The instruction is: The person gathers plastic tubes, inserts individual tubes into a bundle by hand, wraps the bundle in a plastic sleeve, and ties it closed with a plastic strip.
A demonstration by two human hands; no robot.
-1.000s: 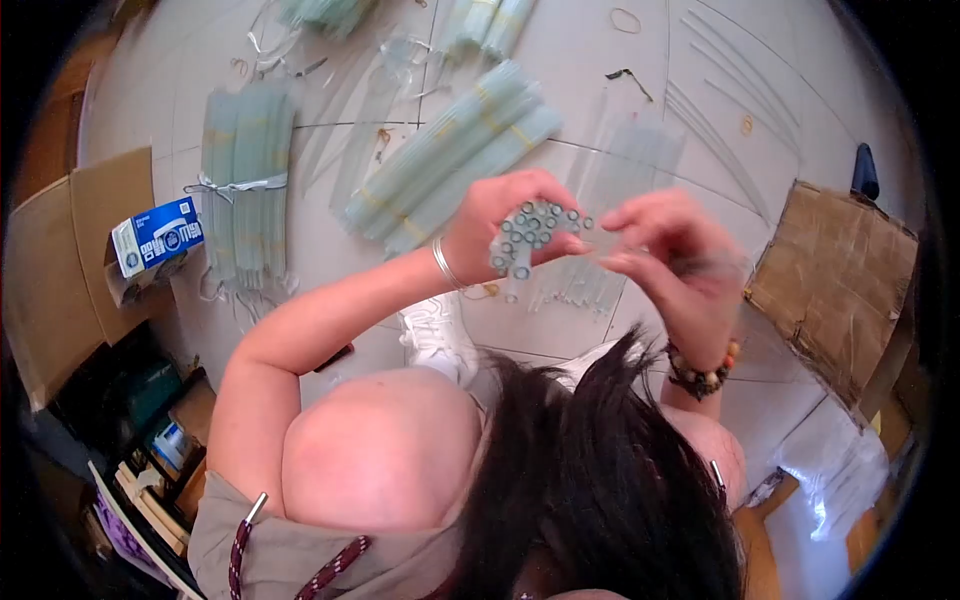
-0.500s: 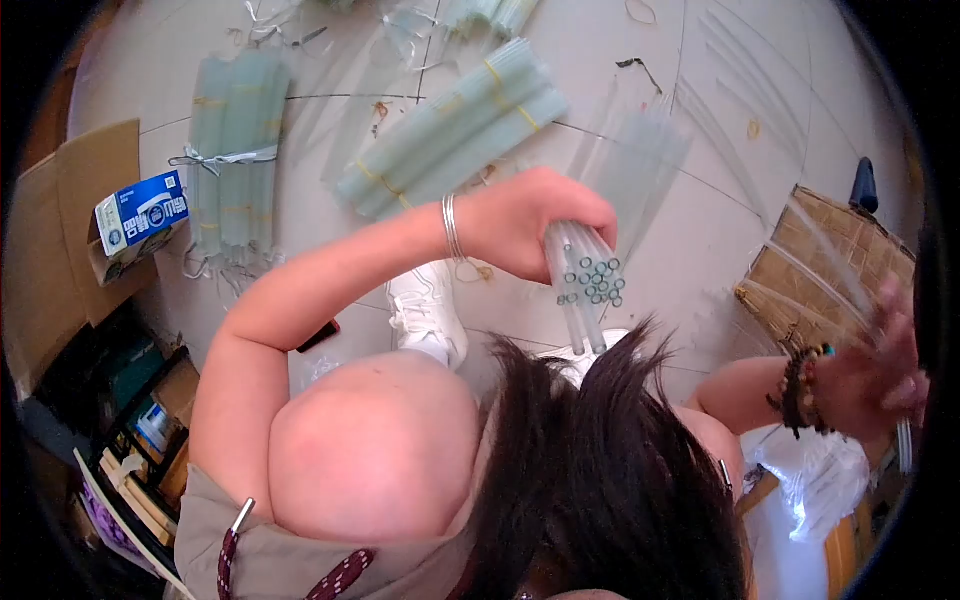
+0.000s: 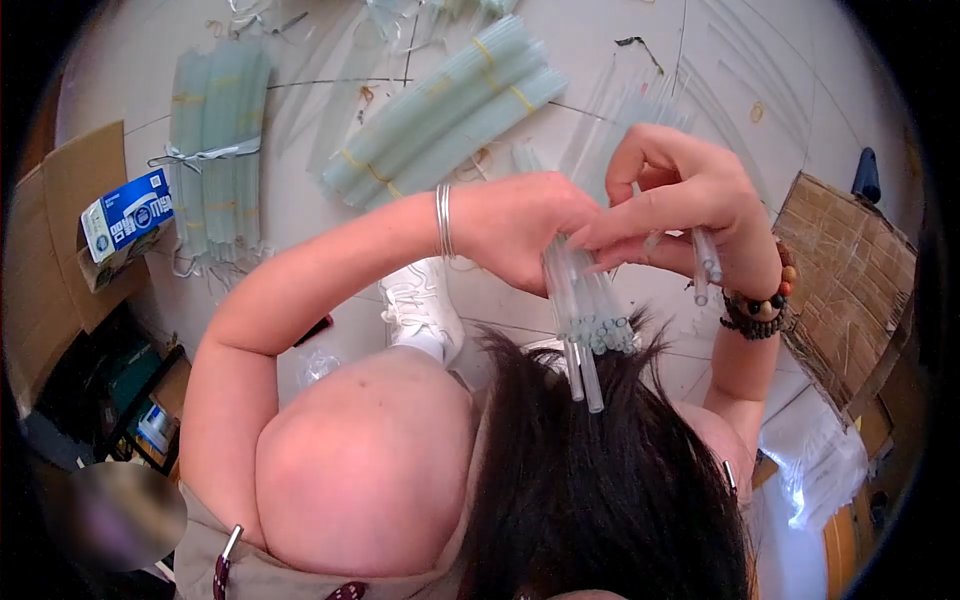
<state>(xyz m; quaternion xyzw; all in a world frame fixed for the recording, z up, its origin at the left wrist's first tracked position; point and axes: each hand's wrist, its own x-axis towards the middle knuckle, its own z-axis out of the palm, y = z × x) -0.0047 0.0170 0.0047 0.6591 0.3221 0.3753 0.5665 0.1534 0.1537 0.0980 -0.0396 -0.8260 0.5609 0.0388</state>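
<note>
My left hand [image 3: 530, 225], with silver bangles at the wrist, is closed around a bundle of transparent tubes [image 3: 590, 315]. Their open round ends point toward me, and two tubes stick out further than the others. My right hand [image 3: 700, 195], wearing a beaded bracelet, has come in from the right. Its thumb and fingertips meet the bundle beside my left fingers. A few separate tubes [image 3: 703, 268] are gripped in the right palm, their ends showing below it. Whether the right fingertips also pinch a tube from the bundle, I cannot tell.
Banded tube bundles [image 3: 440, 110] lie on the tiled floor, with a tied bundle [image 3: 215, 150] to the left. Loose tubes are scattered at upper right. A flattened cardboard piece [image 3: 840, 270] lies right, a blue box [image 3: 128, 215] left. A white shoe [image 3: 420, 305] is below my left arm.
My right hand has swung from the right edge to the bundle, bringing a few tubes with it. My left hand keeps its hold, and the bundle's ends sit slightly lower.
</note>
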